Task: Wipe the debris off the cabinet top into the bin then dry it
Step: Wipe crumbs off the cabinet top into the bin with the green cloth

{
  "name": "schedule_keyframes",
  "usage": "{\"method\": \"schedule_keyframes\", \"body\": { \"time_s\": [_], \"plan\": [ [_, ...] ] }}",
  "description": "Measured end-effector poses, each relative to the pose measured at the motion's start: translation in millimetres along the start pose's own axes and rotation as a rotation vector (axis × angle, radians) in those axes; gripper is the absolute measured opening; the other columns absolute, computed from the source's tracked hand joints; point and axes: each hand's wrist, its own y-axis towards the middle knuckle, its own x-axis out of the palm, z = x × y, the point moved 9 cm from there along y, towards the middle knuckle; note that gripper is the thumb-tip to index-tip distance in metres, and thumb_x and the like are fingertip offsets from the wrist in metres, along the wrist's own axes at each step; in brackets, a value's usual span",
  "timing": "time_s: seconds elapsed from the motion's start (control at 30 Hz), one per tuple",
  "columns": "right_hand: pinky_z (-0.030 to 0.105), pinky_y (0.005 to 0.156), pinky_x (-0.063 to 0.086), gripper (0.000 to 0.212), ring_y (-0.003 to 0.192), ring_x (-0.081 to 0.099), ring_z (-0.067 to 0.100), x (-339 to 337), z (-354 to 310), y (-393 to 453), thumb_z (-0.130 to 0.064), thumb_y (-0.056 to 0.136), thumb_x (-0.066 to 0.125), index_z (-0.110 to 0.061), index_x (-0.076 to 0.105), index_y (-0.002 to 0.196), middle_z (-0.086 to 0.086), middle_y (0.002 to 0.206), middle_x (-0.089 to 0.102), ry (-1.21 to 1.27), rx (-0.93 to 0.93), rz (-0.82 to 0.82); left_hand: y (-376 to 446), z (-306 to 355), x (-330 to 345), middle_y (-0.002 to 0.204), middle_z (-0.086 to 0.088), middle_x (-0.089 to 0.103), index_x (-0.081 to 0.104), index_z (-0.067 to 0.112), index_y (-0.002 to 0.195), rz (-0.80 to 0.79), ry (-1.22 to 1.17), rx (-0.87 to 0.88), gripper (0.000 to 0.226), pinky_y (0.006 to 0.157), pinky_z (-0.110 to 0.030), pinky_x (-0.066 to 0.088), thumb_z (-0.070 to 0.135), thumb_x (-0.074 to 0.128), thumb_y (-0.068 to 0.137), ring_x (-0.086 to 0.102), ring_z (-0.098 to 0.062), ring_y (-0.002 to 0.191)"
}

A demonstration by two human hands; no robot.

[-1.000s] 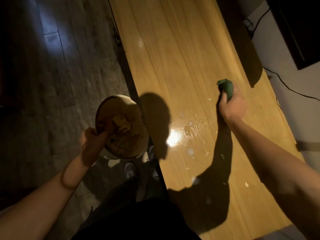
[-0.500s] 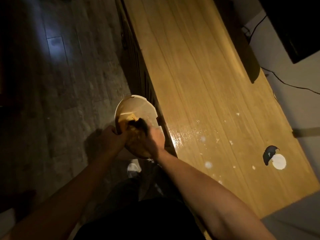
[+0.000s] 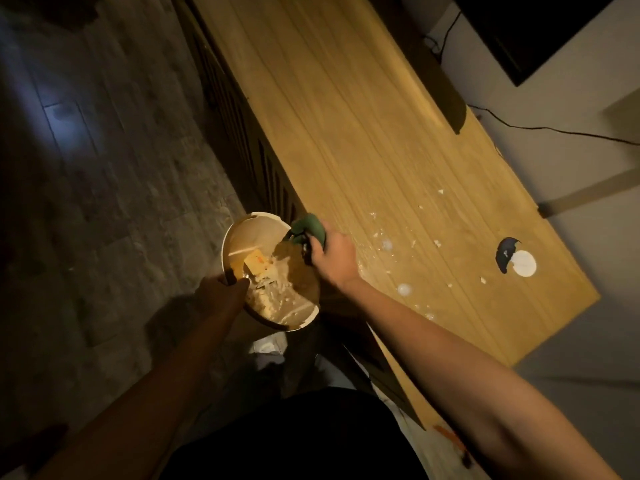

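1. Right hand (image 3: 333,258) is curled tight round a bunched green cloth (image 3: 306,229), holding it over the right rim of the bin (image 3: 242,233), at the cabinet's near-left edge.
2. Left hand (image 3: 221,294) grips the bin's near-left rim, fingers hooked over it, keeping the bin up beside the cabinet top (image 3: 363,109). The bin already holds pale scraps.
3. Step in hand, as I judge it: shaking or brushing the cloth's load into the bin.
4. To do it well: keep the bin rim tight vs. the cabinet edge, just below top level, so nothing drops to the floor; shake the cloth inside the rim, not above it.
5. Debris (image 3: 384,242) is still on the top: white flecks and wet spots right of the hand, more toward the near end.
6. So approx. 2 or more sweeps are left, far-right to near-left, w/ the cloth flat.
7. Drying isn't started; the wet patches show that.
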Motion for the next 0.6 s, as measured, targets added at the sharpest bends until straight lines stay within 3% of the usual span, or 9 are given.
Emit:
{"method": "schedule_keyframes", "body": {
  "time_s": [0.03,0.1,0.17,0.23,0.33,0.43,0.53,0.6],
  "plan": [
    [0.036,0.082,0.055,0.042,0.090,0.069,0.026,-19,7,6,-0.017,0.097,0.058,-0.017,0.057,0.140,0.009,0.103,0.075,-0.003,0.010,0.054,0,-1,0,0.116,-0.021,0.071,0.064,0.001,0.125,0.013,0.004,-0.010,0.049,0.086,-0.046,0.057,0.025,0.077,0.085,0.067,-0.038,0.105],
    [0.014,0.067,0.047,0.041,0.081,0.066,0.019,-61,22,16,-0.014,0.097,0.058,-0.013,0.058,0.139,0.003,0.094,0.072,-0.010,0.025,0.172,1,-3,1,0.115,-0.023,0.069,0.063,-0.002,0.124,0.038,0.020,-0.029,0.052,0.078,-0.043,0.057,0.028,0.078,0.084,0.067,-0.040,0.102],
    [0.006,0.068,0.043,0.041,0.083,0.065,0.016,-106,43,30,-0.012,0.097,0.058,-0.012,0.057,0.138,0.001,0.095,0.069,-0.014,0.048,0.263,2,-3,3,0.107,-0.019,0.068,0.063,0.002,0.117,0.053,0.045,-0.033,0.049,0.061,-0.033,0.049,0.033,0.078,0.083,0.064,-0.033,0.088],
    [0.021,0.080,0.047,0.043,0.091,0.063,0.015,-151,71,48,-0.013,0.096,0.057,-0.013,0.056,0.138,0.005,0.105,0.071,-0.040,0.099,0.349,2,-4,5,0.099,-0.014,0.066,0.064,0.005,0.110,0.090,0.068,-0.040,0.047,0.061,-0.033,0.048,0.039,0.078,0.081,0.064,-0.032,0.085],
    [0.024,0.084,0.043,0.043,0.095,0.058,0.011,-213,122,77,-0.014,0.097,0.054,-0.015,0.055,0.140,0.000,0.108,0.066,-0.037,0.210,0.452,3,-4,6,0.094,-0.015,0.066,0.065,0.005,0.100,0.172,0.104,-0.067,0.047,0.074,-0.044,0.054,0.046,0.077,0.082,0.065,-0.037,0.090],
    [0.028,0.092,0.045,0.039,0.109,0.060,0.019,-270,173,107,-0.015,0.098,0.052,-0.017,0.055,0.136,-0.001,0.113,0.063,-0.113,0.286,0.478,2,-3,11,0.095,-0.017,0.066,0.064,0.002,0.097,0.214,0.086,-0.103,0.044,0.078,-0.049,0.056,0.041,0.078,0.082,0.065,-0.036,0.089],
    [0.041,0.108,0.045,0.042,0.123,0.058,0.030,-313,226,135,-0.017,0.099,0.052,-0.020,0.051,0.140,0.011,0.131,0.063,-0.192,0.380,0.482,0,-3,15,0.097,-0.016,0.064,0.063,0.001,0.101,0.235,0.073,-0.134,0.041,0.076,-0.044,0.053,0.034,0.078,0.083,0.062,-0.033,0.089],
    [0.047,0.110,0.045,0.044,0.126,0.056,0.033,-328,259,148,-0.017,0.099,0.053,-0.024,0.049,0.143,0.013,0.136,0.060,-0.207,0.461,0.448,-4,-2,16,0.092,-0.015,0.061,0.061,0.001,0.095,0.266,0.050,-0.120,0.035,0.070,-0.039,0.048,0.029,0.078,0.083,0.059,-0.029,0.084]
  ]
}}
